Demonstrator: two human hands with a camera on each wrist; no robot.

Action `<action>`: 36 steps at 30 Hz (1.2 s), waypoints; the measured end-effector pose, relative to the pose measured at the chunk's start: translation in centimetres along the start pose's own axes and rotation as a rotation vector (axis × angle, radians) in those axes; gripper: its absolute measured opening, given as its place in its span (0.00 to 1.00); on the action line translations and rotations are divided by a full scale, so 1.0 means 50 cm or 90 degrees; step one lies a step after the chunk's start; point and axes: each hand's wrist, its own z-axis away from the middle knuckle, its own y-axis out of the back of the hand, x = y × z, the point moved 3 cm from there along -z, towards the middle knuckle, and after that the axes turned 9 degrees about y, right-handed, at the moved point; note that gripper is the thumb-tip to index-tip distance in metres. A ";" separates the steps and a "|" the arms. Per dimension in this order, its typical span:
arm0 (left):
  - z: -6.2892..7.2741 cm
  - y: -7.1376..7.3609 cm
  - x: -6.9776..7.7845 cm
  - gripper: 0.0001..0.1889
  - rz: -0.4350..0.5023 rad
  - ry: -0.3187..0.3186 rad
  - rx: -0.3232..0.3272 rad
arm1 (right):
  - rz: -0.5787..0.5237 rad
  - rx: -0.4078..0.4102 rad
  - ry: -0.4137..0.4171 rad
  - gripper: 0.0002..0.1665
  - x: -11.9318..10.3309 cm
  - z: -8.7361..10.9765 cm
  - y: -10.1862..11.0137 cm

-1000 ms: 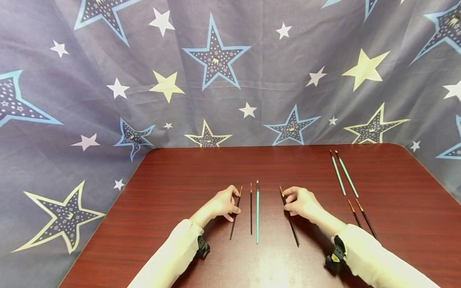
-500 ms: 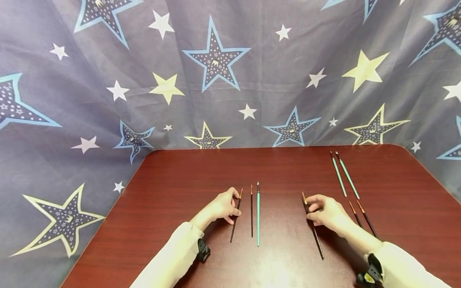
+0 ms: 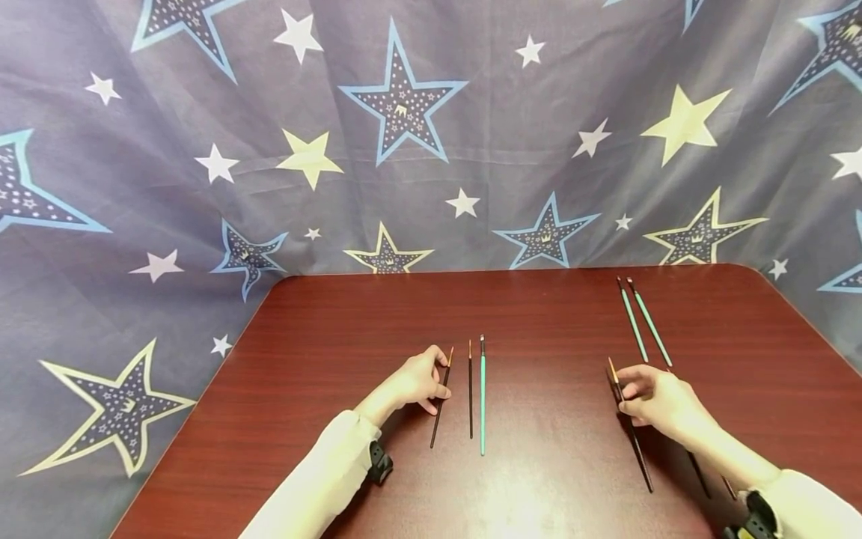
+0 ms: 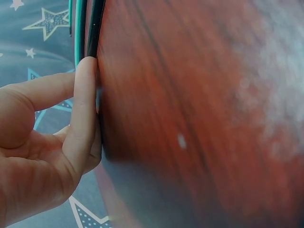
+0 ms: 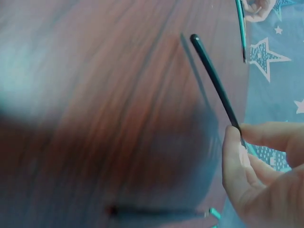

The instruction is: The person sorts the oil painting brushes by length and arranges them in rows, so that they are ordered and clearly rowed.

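In the head view my left hand [image 3: 420,380] pinches a thin black paintbrush [image 3: 438,419] with an orange tip, lying at a slant on the table. Just right of it lie another black paintbrush [image 3: 471,397] and a mint-green paintbrush [image 3: 483,404], side by side. Over the right half of the table, my right hand [image 3: 663,400] holds a black paintbrush [image 3: 640,457] between thumb and fingers, bristles pointing away from me. Its dark handle [image 5: 213,83] shows above its shadow in the right wrist view. My left fingers [image 4: 85,104] hide part of their brush in the left wrist view.
Two mint-green paintbrushes [image 3: 648,326] lie at the back right of the reddish-brown table [image 3: 377,314]. Two more black handles [image 3: 699,475] are partly covered by my right arm. A grey star-patterned cloth [image 3: 431,202] hangs behind the table.
My right hand has moved to the right with its black paintbrush, away from the middle brushes and toward those at the right. My left hand and its brush have stayed in place.
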 end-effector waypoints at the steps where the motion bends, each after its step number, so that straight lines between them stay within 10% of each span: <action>1: 0.000 0.000 0.000 0.24 0.000 0.000 0.000 | 0.008 -0.001 -0.001 0.25 0.003 0.003 0.005; 36: 0.000 0.001 0.001 0.24 -0.002 -0.007 -0.006 | 0.079 0.019 -0.026 0.23 0.047 0.035 0.043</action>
